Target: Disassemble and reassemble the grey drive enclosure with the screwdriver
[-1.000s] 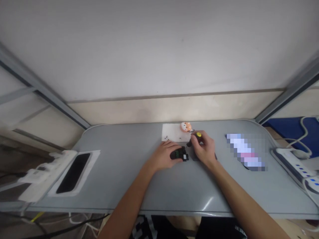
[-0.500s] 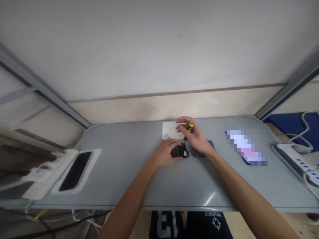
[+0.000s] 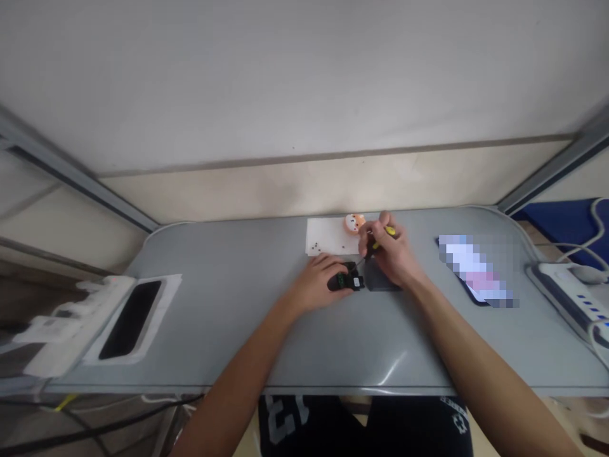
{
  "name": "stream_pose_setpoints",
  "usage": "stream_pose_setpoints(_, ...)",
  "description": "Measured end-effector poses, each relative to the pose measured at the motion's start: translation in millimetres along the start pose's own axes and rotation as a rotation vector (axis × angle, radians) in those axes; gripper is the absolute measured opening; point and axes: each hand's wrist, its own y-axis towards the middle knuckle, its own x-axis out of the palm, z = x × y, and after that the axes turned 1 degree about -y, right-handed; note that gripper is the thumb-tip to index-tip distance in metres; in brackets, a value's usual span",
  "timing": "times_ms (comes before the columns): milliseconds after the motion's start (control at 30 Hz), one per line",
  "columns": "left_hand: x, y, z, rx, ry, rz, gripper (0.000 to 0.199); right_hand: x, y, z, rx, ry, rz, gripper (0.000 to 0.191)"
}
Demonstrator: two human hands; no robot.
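Lying at far left is a black-screened smartphone (image 3: 130,320). Mid-table, the left hand (image 3: 314,284) pinches a small black device with a green circuit board (image 3: 353,284) between thumb and fingers, just before a white rectangular sheet (image 3: 328,231) bearing tiny dark specks. Right of it, the right hand (image 3: 394,257) grips a black-and-yellow screwdriver (image 3: 370,251), tilted toward the device; tip contact is unclear.
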Motion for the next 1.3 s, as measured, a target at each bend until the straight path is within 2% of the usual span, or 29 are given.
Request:
stream_pose_setpoints(100,-2.9,0.7,1.0,0.015,0.037,-0.031,0.024,-1.3,3.8,1.7,0.072,0.053,0.039,0.049)
stream_pose_setpoints(233,-5.7,2.2,2.6,0.04,0.065,-0.044,0.022,-0.5,4.8,-4.4,0.11,0.105,-0.043,0.046)
stream_pose_setpoints(333,-6.0,2.9,3.3,0.052,0.065,-0.037,0.021,-1.1,2.4,-9.0,0.08,0.08,-0.039,0.038)
stream_pose_setpoints(567,-4.8,3.3,3.0,0.042,0.044,-0.02,0.024,-2.7,2.3,-3.7,0.082,0.006,0.021,0.065)
stream_pose_setpoints(700,-4.2,3.3,2.4,0.045,0.04,0.001,0.024,0.0,3.1,-4.1,0.064,0.013,0.013,0.056)
stream_pose_setpoints(867,-3.4,2.8,1.2,0.051,0.039,0.001,0.024,1.0,0.3,-10.9,0.068,0.081,-0.056,0.034)
stream_pose_setpoints(967,-2.3,2.4,0.1,0.058,0.047,0.008,0.026,-0.3,0.0,-10.3,0.108,0.138,-0.068,0.043)
stream_pose_setpoints(1067,-1.4,2.4,-0.4,0.064,0.054,0.021,0.025,-1.1,1.9,-6.2,0.104,0.114,-0.006,0.055)
stream_pose_setpoints(1300,-3.4,3.2,1.6,0.046,0.045,-0.002,0.024,4.2,3.6,-5.4,0.069,0.01,0.015,0.051)
